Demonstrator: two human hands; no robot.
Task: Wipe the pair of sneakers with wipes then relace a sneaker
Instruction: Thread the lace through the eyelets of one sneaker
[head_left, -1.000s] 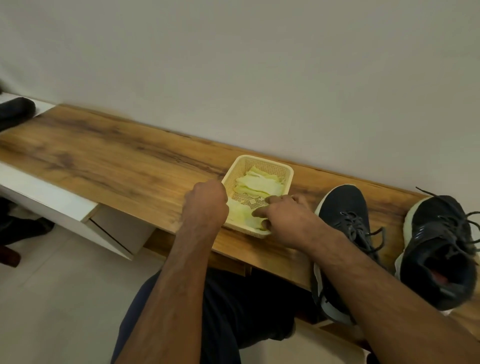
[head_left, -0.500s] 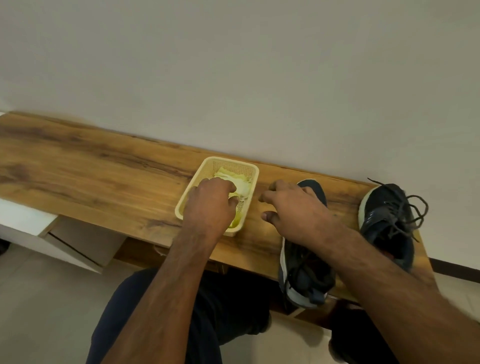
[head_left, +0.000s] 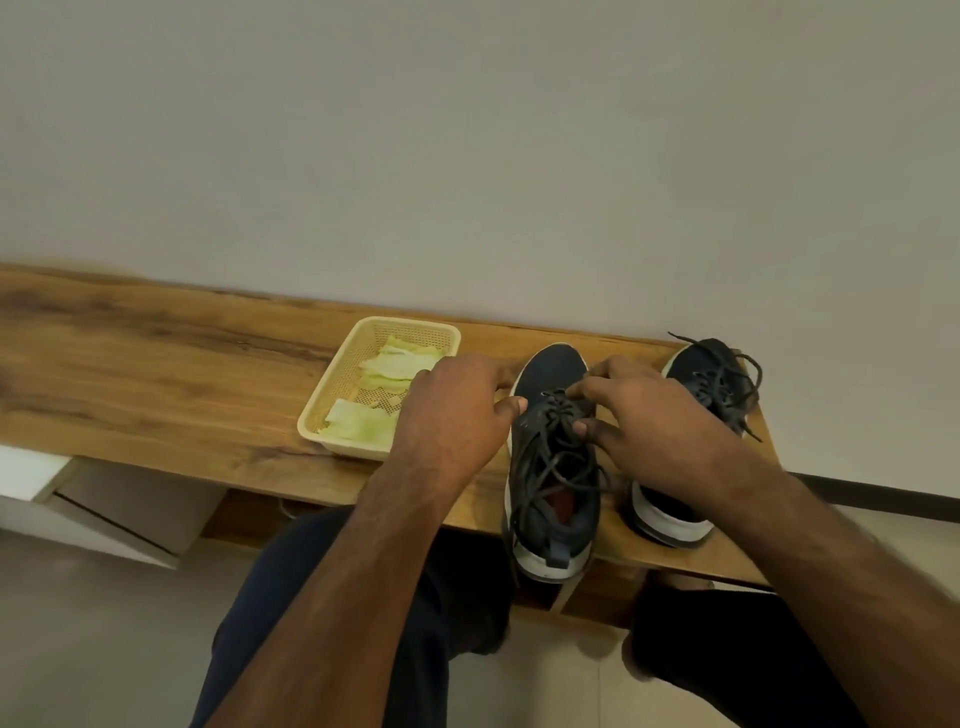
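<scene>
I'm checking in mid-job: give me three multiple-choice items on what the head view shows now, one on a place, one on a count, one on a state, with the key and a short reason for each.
1. Where is the basket relative to the two sneakers?
A. to their left
B. between them
C. to their right

2. How many sneakers are on the wooden shelf?
A. one
B. two
C. three

3. What is the right hand doing?
A. resting flat on the shelf
B. lifting a wipe
C. handling the laces of the near sneaker

Key: 1 A, the basket holding the wipes lies left of both sneakers. 2 B, the near sneaker and the far sneaker are the only ones. 3 C, its fingers are at the laces while the left hand sits beside the sneaker's toe.
</scene>
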